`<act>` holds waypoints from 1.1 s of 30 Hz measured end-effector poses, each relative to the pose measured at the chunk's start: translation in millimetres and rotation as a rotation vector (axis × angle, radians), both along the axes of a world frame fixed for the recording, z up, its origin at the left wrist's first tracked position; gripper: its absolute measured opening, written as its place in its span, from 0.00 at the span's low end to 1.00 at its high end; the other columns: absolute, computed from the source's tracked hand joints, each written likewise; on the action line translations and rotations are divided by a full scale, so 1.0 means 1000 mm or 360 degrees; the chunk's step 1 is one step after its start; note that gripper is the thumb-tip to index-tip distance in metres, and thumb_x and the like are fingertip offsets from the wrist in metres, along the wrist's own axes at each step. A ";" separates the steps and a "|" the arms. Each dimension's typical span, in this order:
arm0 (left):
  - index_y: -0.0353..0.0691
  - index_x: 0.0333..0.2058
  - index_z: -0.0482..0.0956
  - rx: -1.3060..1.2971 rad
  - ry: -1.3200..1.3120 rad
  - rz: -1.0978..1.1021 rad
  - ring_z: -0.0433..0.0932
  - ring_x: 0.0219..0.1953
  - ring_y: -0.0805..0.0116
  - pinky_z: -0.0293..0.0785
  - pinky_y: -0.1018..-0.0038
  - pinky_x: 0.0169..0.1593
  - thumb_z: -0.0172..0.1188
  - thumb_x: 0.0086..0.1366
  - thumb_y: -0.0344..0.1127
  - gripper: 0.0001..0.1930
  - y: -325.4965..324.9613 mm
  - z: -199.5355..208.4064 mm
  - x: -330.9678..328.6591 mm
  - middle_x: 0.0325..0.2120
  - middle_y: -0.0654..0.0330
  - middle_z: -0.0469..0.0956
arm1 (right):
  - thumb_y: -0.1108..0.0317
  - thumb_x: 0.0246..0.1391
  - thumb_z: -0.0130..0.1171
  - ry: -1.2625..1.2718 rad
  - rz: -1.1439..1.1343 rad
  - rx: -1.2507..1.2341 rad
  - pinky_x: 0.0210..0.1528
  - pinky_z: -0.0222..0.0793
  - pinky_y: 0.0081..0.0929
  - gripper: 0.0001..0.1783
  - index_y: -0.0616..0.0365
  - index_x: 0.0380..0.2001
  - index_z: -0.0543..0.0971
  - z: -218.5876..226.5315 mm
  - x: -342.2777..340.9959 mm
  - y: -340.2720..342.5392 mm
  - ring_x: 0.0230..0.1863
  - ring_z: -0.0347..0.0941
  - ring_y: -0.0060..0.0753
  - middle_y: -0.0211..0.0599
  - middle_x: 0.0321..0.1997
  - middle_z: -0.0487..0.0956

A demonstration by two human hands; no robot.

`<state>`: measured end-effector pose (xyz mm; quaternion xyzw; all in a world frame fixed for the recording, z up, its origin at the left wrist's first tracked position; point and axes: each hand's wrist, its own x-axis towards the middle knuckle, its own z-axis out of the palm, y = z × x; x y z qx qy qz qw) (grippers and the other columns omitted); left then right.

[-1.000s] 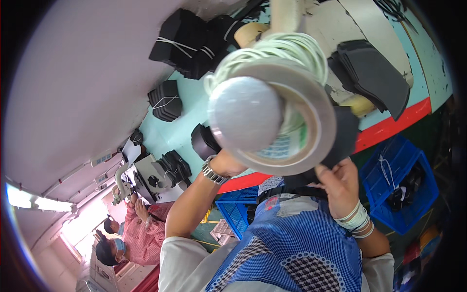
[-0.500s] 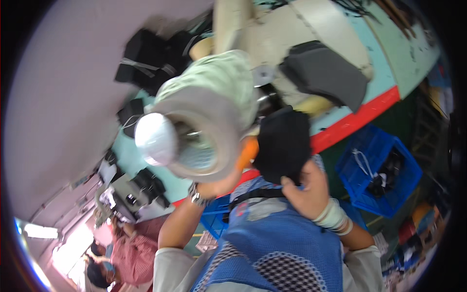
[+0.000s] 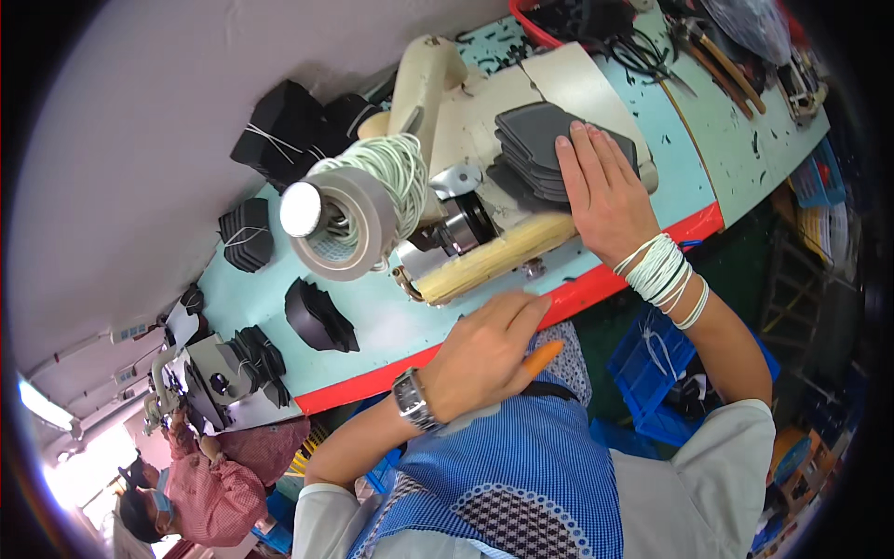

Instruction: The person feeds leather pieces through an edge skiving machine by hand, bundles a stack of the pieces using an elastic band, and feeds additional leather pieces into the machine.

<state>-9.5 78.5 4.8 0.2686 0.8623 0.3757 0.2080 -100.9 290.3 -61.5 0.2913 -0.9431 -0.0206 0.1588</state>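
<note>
My right hand (image 3: 605, 191) lies with fingers stretched over a stack of dark grey sheet pieces (image 3: 540, 126) on the machine's pale top. Several loops of white cord (image 3: 663, 279) circle that wrist. My left hand (image 3: 484, 359), with a metal watch (image 3: 413, 401) at the wrist, hovers before the table's red front edge. Its fingers are stretched and no sheet piece shows in it. Something orange (image 3: 543, 358) sits at its thumb; whether a finger cover or a handle, I cannot tell. Between the hands is the machine's dark metal cylinder (image 3: 466, 224), behind a worn yellowish bar (image 3: 498, 261).
A grey ring-shaped fixture (image 3: 368, 224) hung with coiled cord (image 3: 396, 172) rises at left. Black stacks (image 3: 319, 317) lie beside it. Scissors (image 3: 643, 56) lie at the back right; a blue crate (image 3: 643, 363) stands below. A person in a red-checked top (image 3: 214, 494) works far left.
The black piece that was between my hands is out of them. My right hand has moved forward onto the grey stack. The view has shifted, and more of the machine shows.
</note>
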 end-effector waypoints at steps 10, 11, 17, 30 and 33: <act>0.36 0.60 0.65 -0.0379 0.0611 0.0286 0.74 0.42 0.46 0.74 0.63 0.47 0.75 0.41 0.36 0.45 0.074 -0.015 -0.153 0.48 0.45 0.66 | 0.68 0.35 0.74 -0.1458 0.0041 -0.1523 0.61 0.64 0.29 0.48 0.62 0.62 0.64 0.044 -0.075 0.088 0.58 0.70 0.37 0.46 0.56 0.73; 0.36 0.60 0.65 -0.0261 0.0686 0.0213 0.74 0.42 0.46 0.74 0.63 0.47 0.75 0.41 0.36 0.45 0.079 -0.020 -0.156 0.48 0.45 0.66 | 0.68 0.37 0.75 -0.1534 -0.0113 -0.2124 0.62 0.64 0.28 0.49 0.62 0.63 0.63 0.033 -0.071 0.091 0.59 0.69 0.34 0.44 0.58 0.72; 0.35 0.63 0.59 -0.0195 0.0906 0.0268 0.70 0.47 0.45 0.70 0.62 0.52 0.75 0.41 0.33 0.50 0.093 -0.030 -0.144 0.48 0.42 0.64 | 0.62 0.47 0.70 -0.1316 0.0280 -0.2717 0.60 0.64 0.25 0.44 0.63 0.65 0.62 -0.015 -0.056 0.081 0.54 0.69 0.28 0.39 0.56 0.72; 0.33 0.59 0.62 -0.0340 0.0793 0.0246 0.75 0.39 0.47 0.72 0.58 0.41 0.70 0.50 0.42 0.40 0.106 -0.027 -0.156 0.38 0.47 0.73 | 0.51 0.69 0.34 -0.1371 0.0253 -0.2573 0.72 0.39 0.28 0.35 0.66 0.68 0.54 -0.017 -0.075 0.069 0.71 0.50 0.32 0.41 0.70 0.57; 0.36 0.55 0.68 -0.0010 0.0536 0.0100 0.75 0.41 0.46 0.72 0.59 0.44 0.71 0.49 0.44 0.37 0.080 -0.014 -0.112 0.37 0.47 0.75 | 0.55 0.60 0.55 -0.1240 0.0206 -0.2219 0.64 0.54 0.28 0.36 0.69 0.64 0.60 0.018 -0.033 0.054 0.59 0.63 0.36 0.42 0.56 0.69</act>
